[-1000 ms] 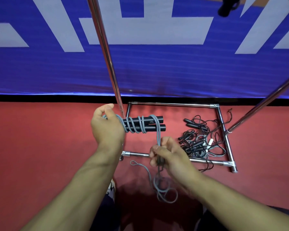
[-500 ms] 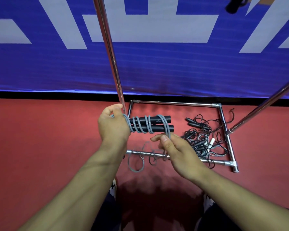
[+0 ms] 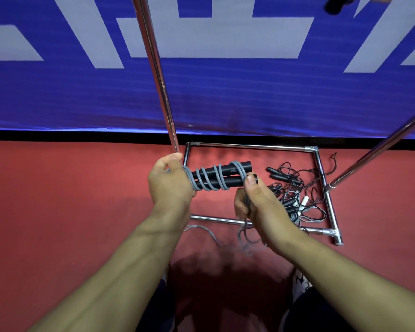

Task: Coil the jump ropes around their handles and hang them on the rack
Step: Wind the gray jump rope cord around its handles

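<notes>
Closest in, two bare forearms reach forward over the red floor [image 3: 58, 212], with a dark shadow pooled between them. A loose tail of grey rope [image 3: 207, 180] dangles below the hands, blurred, trailing down toward the floor near the front bar of the rack.

The right hand [image 3: 256, 204] has its fingers curled round the grey rope, thumb lying up along it toward the end of the handles. The left hand [image 3: 170, 185] is clamped on the other end of the two black handles [image 3: 225, 174], which lie side by side and roughly level between the hands, held up above the rack's base. Several turns of the grey rope already wrap both handles together, bunched thickest against the left hand and spaced wider toward the free ends.

Beyond and below them sits the chrome rack [image 3: 249, 146], its rectangular base frame flat on the floor. Inside the frame's right half lies a tangled heap of thin black jump ropes [image 3: 295, 200], with dark handles and one small white piece among them. One upright pole rises from the base's left rear corner, just behind the left hand; another slants up at the right.

Farthest back runs a blue banner [image 3: 201, 97] with large pale letter shapes.
</notes>
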Demonstrator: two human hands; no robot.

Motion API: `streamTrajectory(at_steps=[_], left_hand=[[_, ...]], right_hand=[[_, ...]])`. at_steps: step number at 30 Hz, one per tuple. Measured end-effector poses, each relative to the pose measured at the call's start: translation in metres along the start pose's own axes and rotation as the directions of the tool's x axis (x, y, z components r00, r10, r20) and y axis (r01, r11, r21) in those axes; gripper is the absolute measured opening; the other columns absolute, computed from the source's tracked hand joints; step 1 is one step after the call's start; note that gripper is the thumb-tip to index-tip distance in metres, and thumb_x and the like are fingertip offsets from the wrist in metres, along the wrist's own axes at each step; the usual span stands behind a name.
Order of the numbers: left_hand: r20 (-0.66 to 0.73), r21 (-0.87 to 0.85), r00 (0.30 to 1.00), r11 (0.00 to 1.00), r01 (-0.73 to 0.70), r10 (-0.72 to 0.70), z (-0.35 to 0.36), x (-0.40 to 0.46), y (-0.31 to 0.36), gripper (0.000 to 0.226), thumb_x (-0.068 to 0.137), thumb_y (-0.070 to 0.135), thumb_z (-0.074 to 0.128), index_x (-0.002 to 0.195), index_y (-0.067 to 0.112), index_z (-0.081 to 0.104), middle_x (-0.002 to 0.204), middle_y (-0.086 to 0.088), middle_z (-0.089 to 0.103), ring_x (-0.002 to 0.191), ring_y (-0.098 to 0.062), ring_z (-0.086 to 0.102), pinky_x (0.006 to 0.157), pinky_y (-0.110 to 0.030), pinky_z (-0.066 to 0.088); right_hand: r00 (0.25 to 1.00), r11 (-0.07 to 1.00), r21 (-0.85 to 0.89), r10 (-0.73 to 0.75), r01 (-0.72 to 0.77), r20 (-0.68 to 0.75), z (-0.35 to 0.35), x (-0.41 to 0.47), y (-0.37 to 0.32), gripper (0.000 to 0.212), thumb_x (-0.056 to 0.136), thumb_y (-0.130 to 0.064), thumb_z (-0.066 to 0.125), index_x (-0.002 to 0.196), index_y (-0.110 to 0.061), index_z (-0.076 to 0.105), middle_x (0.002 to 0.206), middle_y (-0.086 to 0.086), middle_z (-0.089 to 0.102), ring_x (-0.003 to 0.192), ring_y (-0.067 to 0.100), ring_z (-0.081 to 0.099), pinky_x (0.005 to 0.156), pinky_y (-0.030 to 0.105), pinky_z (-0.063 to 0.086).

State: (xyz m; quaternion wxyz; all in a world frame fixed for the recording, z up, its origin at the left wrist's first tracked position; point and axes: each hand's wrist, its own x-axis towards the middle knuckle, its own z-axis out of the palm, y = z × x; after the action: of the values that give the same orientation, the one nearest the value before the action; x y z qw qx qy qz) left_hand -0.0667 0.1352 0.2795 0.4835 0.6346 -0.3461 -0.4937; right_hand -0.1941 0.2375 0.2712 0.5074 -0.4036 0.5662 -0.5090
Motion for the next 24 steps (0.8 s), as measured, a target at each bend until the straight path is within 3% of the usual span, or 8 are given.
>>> streamTrajectory(at_steps=[3,5,7,9,13,18,22,24], left_hand=[[-0.005,-0.005,1.0,1.0,0.027,-0.027,0.001,-0.002,-0.002,0.024,0.103,0.013,0.044,0.091,0.021,0.064,0.062,-0.001,0.045,0.03,-0.006,0.038,0.033,-0.017,0.031],[-0.009,-0.01,0.999,0.999,0.05,-0.05,0.003,-0.006,-0.004,0.022,0.103,0.014,0.044,0.096,0.019,0.064,0.063,-0.001,0.045,0.032,-0.008,0.039,0.033,-0.017,0.032],[0.002,-0.021,0.997,0.997,0.08,-0.08,0.005,-0.011,-0.006,0.022,0.104,0.014,0.044,0.1,0.017,0.065,0.063,-0.002,0.044,0.035,-0.01,0.039,0.033,-0.018,0.032],[0.017,-0.023,0.995,0.995,0.098,-0.098,0.006,-0.015,-0.007,0.022,0.104,0.015,0.044,0.097,0.019,0.065,0.063,-0.002,0.044,0.037,-0.012,0.038,0.034,-0.018,0.032],[0.051,0.073,0.999,0.997,0.001,-0.005,0.005,-0.013,-0.005,0.026,0.102,0.017,0.047,0.085,0.027,0.064,0.062,0.001,0.049,0.043,-0.014,0.046,0.042,-0.024,0.04],[0.086,0.121,0.995,0.991,-0.053,0.043,0.003,-0.012,-0.009,0.02,0.09,0.027,0.053,0.077,0.029,0.067,0.061,0.006,0.055,0.062,-0.022,0.054,0.07,-0.051,0.054],[0.123,0.142,0.992,0.989,-0.029,0.012,0.003,-0.012,-0.013,0.021,0.084,0.031,0.053,0.074,0.033,0.07,0.056,0.011,0.054,0.059,-0.02,0.051,0.068,-0.044,0.05],[0.16,0.176,0.987,0.984,-0.017,-0.012,0.002,-0.012,-0.016,0.021,0.082,0.033,0.052,0.073,0.034,0.07,0.06,0.009,0.058,0.062,-0.022,0.052,0.069,-0.044,0.048]], right_hand=[[0.999,0.996,0.078,0.03,-0.031,0.013,0.003,0.0,0.0,0.046,0.093,-0.06,0.041,0.091,-0.016,0.055,0.061,0.003,0.046,0.062,0.022,0.045,0.073,0.04,0.041],[0.996,0.986,0.142,0.084,-0.088,0.032,0.003,0.0,0.002,0.054,0.092,-0.056,0.041,0.08,-0.004,0.05,0.06,0.005,0.045,0.065,0.024,0.047,0.07,0.031,0.045],[0.993,0.988,0.111,0.103,-0.108,0.052,0.004,0.0,0.001,0.054,0.091,-0.056,0.039,0.067,-0.008,0.043,0.058,0.001,0.041,0.067,0.026,0.047,0.066,0.021,0.047],[0.994,0.994,-0.044,0.102,-0.101,0.036,0.004,-0.002,0.001,0.056,0.09,-0.061,0.036,0.063,-0.013,0.042,0.055,-0.006,0.04,0.066,0.024,0.05,0.062,0.019,0.046],[0.994,0.944,-0.313,0.105,-0.103,-0.008,0.0,-0.004,0.004,0.06,0.079,-0.079,0.032,0.059,-0.023,0.045,0.053,-0.007,0.048,0.059,0.015,0.052,0.073,0.047,0.05],[0.99,0.927,-0.373,0.092,-0.047,0.104,-0.004,-0.003,0.001,0.041,0.085,-0.075,0.036,0.057,-0.053,0.056,0.052,-0.019,0.049,0.054,0.001,0.045,0.069,0.037,0.049],[0.971,0.858,-0.504,0.191,-0.095,0.141,-0.007,-0.006,-0.001,0.04,0.086,-0.066,0.037,0.059,-0.04,0.049,0.052,-0.03,0.051,0.056,-0.009,0.048,0.074,0.026,0.044],[0.953,0.815,-0.571,0.239,-0.092,0.188,-0.008,-0.007,-0.002,0.033,0.083,-0.069,0.032,0.071,-0.045,0.051,0.06,-0.036,0.052,0.065,-0.012,0.05,0.08,0.023,0.041]])
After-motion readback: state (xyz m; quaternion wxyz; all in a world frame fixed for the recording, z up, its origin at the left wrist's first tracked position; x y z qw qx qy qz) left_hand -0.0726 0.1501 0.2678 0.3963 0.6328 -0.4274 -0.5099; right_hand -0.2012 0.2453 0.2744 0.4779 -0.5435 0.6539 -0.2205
